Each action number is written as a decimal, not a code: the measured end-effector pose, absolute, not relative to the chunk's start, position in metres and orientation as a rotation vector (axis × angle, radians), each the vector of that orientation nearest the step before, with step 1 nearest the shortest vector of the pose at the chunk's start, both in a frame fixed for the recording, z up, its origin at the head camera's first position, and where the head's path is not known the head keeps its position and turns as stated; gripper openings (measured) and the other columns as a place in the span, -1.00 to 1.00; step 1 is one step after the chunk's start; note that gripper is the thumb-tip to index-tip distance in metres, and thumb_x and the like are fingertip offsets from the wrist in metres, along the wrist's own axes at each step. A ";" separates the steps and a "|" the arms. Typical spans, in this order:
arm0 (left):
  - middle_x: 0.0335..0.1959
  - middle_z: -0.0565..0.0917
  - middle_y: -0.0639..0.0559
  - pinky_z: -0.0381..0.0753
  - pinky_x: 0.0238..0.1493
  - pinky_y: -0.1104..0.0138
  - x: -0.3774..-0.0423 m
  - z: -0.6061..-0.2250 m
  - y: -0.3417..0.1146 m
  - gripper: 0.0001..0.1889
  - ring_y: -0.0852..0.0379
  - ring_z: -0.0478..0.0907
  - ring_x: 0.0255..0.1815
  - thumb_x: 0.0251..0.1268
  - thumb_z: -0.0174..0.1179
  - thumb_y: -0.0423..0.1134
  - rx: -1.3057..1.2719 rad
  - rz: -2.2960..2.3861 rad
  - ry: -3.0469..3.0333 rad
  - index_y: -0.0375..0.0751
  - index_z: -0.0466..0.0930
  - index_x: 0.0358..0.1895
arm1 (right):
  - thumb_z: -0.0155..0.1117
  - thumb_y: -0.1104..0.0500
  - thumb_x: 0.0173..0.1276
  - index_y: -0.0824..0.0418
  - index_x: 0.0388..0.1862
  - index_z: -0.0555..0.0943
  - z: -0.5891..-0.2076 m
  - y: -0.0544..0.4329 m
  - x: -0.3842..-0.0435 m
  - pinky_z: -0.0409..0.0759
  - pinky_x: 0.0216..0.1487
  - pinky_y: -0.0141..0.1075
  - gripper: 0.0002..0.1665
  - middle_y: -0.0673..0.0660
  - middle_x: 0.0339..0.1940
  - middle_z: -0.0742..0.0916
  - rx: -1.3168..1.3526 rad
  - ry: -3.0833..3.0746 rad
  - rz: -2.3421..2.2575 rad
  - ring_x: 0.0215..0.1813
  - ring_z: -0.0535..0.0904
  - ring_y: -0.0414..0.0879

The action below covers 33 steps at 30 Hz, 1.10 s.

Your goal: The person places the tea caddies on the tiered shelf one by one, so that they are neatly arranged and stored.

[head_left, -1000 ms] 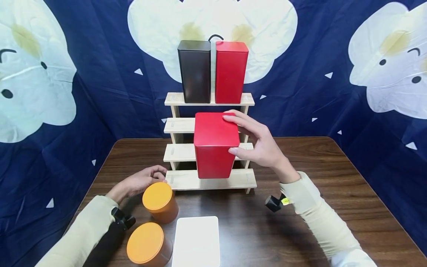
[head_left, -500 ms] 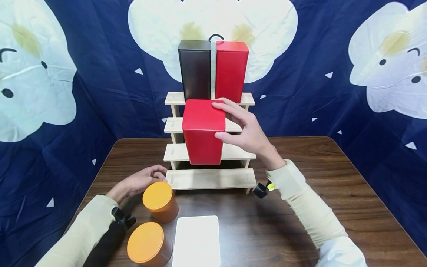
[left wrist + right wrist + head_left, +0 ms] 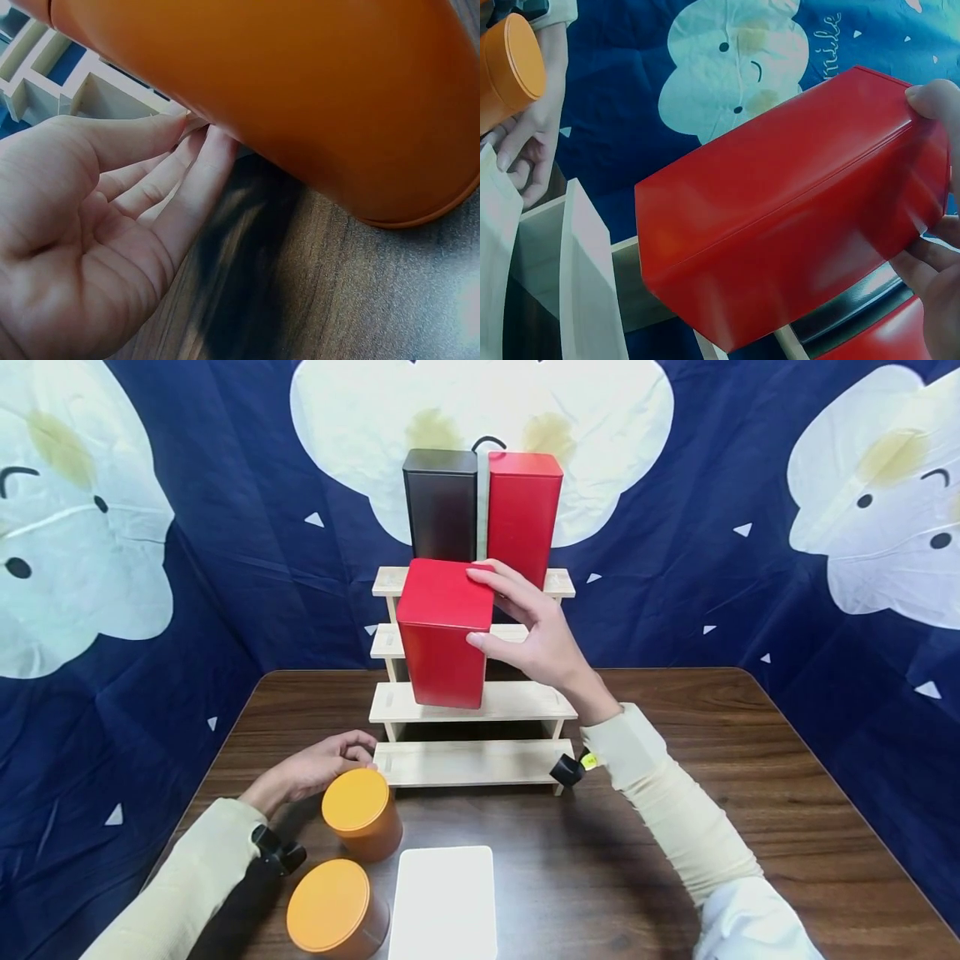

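My right hand [image 3: 536, 639] grips a tall red tin [image 3: 446, 647] at its upper right corner, thumb on the front and fingers on the far side. The tin hangs slightly tilted before the middle steps of a pale wooden stepped shelf [image 3: 472, 764]. In the right wrist view the red tin [image 3: 780, 225] lies across the picture. My left hand [image 3: 318, 767] pinches the left end of the lowest step; an orange tin [image 3: 300, 90] partly hides its fingertips. On the top step stand a black tin [image 3: 441, 510] and another red tin [image 3: 527, 514], side by side.
Two round orange-lidded tins [image 3: 356, 802] [image 3: 330, 906] stand close to my left forearm on the brown wooden table [image 3: 675, 793]. Right of them is a white rectangular lid or box top [image 3: 442, 902]. A dark blue cloth with cloud faces [image 3: 247, 527] hangs behind.
My right hand has carried the red tin upward and to the left, from before the lower steps to before the upper ones. The left hand has stayed in place.
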<state>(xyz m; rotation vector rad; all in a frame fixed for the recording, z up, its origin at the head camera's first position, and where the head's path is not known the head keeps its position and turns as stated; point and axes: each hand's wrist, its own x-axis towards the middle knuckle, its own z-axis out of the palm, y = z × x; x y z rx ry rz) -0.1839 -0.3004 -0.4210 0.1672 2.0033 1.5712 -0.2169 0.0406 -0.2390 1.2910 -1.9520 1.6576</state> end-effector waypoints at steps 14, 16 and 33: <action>-0.28 0.64 -0.04 0.67 -0.21 0.30 -0.184 -0.420 -0.299 -0.48 0.09 0.60 -0.27 0.36 0.04 -0.41 0.167 1.576 2.002 -0.51 0.05 0.28 | 0.34 0.37 0.15 0.36 0.33 0.38 -0.239 0.024 -0.230 0.48 0.26 -0.16 -0.28 0.27 0.38 0.38 1.215 -2.029 1.680 0.40 0.30 -0.07; -0.28 0.64 -0.04 0.67 -0.21 0.30 -0.184 -0.421 -0.300 -0.49 0.09 0.60 -0.28 0.36 0.03 -0.41 0.166 1.578 2.002 -0.51 0.05 0.27 | 0.33 0.34 0.18 0.33 0.35 0.36 -0.238 0.023 -0.232 0.46 0.27 -0.11 -0.27 0.26 0.41 0.36 1.202 -2.051 1.685 0.42 0.27 -0.09; -0.30 0.64 0.01 0.66 -0.22 0.33 -0.182 -0.422 -0.299 -0.52 0.14 0.60 -0.29 0.37 0.02 -0.42 0.180 1.613 1.979 -0.51 0.06 0.25 | 0.29 0.24 0.28 0.32 0.25 0.47 -0.230 0.015 -0.247 0.52 0.20 -0.19 -0.45 0.19 0.35 0.46 0.972 -2.082 1.550 0.34 0.39 -0.12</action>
